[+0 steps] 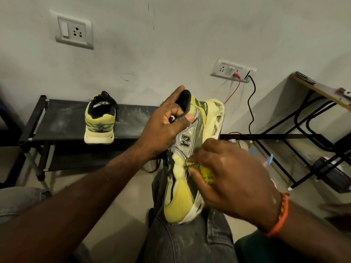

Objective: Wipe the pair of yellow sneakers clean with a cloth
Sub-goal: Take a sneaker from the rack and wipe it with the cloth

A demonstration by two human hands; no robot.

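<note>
1. A scuffed grey wall (171, 44) with two socket plates backs a low black shoe rack (62, 120).
2. One yellow sneaker (99, 120) stands on the rack, heel toward the camera, awaiting its turn.
3. The other sneaker (182, 186) rests toe-down on the person's knee (190, 240).
4. The left hand (167, 126) grips its collar, fingers curled inside, thumb outside.
5. The right hand (233, 179) bunches a yellow cloth (203, 170) against the sneaker's side; short, firm strokes toward the sole, with the collar braced, would likely clean best.

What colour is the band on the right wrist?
Orange, a braided-looking wristband beside the right hand; seen in the head view.
</note>
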